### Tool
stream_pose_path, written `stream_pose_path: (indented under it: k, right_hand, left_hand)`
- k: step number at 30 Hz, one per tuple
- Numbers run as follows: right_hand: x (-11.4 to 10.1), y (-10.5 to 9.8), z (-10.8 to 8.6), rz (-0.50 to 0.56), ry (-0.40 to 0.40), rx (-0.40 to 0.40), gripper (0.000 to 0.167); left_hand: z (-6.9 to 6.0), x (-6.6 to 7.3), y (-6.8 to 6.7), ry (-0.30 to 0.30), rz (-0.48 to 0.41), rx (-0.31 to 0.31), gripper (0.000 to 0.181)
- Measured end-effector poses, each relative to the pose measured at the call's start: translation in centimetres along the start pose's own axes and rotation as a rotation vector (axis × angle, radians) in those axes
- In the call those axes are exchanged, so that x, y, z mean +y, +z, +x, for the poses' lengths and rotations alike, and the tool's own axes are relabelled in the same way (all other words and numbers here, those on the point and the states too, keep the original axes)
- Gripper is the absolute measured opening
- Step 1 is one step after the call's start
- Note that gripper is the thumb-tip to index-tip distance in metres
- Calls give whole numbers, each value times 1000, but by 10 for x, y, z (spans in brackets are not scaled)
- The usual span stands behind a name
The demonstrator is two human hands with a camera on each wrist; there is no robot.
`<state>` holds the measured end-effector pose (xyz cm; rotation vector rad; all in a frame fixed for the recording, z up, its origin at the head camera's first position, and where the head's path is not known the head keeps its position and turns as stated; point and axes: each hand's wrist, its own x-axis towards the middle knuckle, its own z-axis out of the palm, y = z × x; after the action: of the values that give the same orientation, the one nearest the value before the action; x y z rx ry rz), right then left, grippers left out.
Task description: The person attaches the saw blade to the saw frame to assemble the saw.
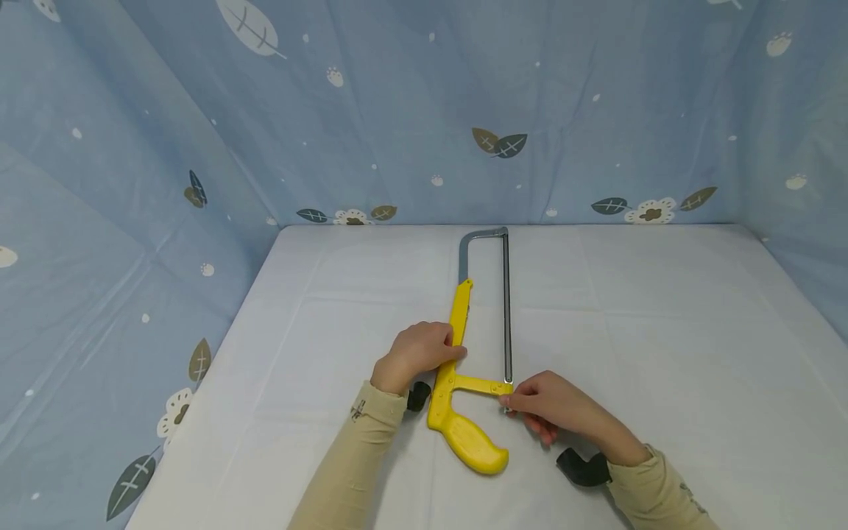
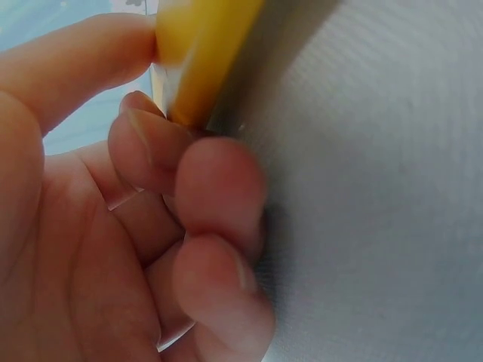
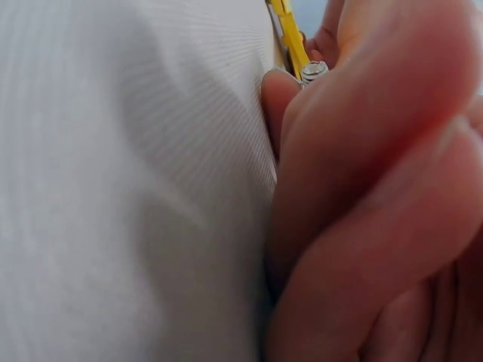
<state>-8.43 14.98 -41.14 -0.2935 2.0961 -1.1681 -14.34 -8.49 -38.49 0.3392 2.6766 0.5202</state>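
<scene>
A hacksaw with a yellow handle (image 1: 473, 442) and a grey metal front bow (image 1: 464, 258) lies flat on the white cloth. Its thin dark blade (image 1: 507, 309) runs along the right side, from the bow's tip to a yellow crossbar (image 1: 480, 384). My left hand (image 1: 417, 353) pinches the yellow frame above the handle; the left wrist view has thumb and fingers about the yellow edge (image 2: 207, 64). At the crossbar's right end, my right hand (image 1: 556, 401) pinches the small metal tension screw (image 3: 313, 71) with thumb and finger, partly hiding it.
The white cloth-covered table (image 1: 649, 309) spreads around the saw. Blue patterned fabric (image 1: 397, 110) hangs at the back and both sides. A black curved piece (image 1: 583, 469) sits at the right wrist, and another black piece (image 1: 419, 396) at the left.
</scene>
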Motion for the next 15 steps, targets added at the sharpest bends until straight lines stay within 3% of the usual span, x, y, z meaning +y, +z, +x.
stream_pose_path:
  k: [15]
  right_hand:
    - [0,-2,-1,-27,9,9,35]
  left_hand:
    - [0,1,1,-7,11,9,29]
